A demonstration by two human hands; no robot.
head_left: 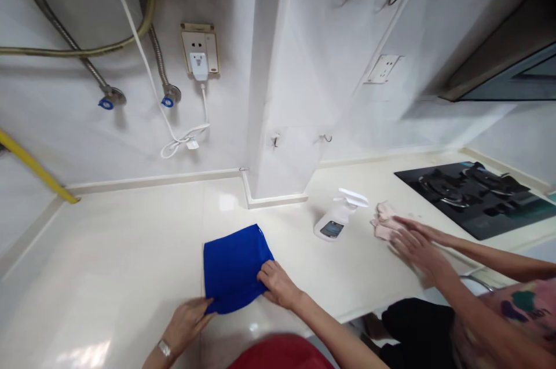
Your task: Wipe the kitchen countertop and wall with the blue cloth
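Note:
A blue cloth [237, 267] lies spread in a rough square on the white countertop [143, 253]. My left hand [189, 320], with a watch at the wrist, pinches its near left corner. At the cloth's right edge, the fingers of my right hand [280, 285] are curled and grip the fabric. To the right of the cloth stands a white spray bottle [334, 221] with a dark label, apart from both hands.
At the right, another person's hands [414, 241] press a pale pink cloth [384, 221] on the counter. Beyond is a black gas stove [469, 195]. A wall pillar [278, 172] juts out behind the bottle. A plugged white cable [204, 102] hangs on the wall, and a yellow pipe [37, 166] meets the counter at left.

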